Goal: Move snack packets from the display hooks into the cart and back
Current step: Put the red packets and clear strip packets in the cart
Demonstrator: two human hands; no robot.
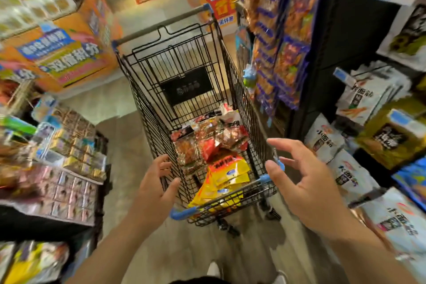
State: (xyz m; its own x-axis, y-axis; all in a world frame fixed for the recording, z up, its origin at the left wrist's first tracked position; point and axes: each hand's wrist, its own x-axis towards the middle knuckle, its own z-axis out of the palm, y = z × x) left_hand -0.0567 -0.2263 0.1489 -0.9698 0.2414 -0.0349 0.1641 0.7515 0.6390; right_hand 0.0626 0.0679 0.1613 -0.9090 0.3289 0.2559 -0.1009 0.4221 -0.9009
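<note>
Snack packets (214,152) piled in cart (147,110), between spread, seemingly empty hands: left (154,187), right (306,182).

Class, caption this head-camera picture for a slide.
Left hand and right hand, open, flank a cart holding snack packets.

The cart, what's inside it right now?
The cart holds yellow packets at its near end and red packets farther in, piled together. Whatever lies beneath the pile is covered.

Cart (143,108) open above; hanging packets (291,37) seemingly crowd right side
</note>
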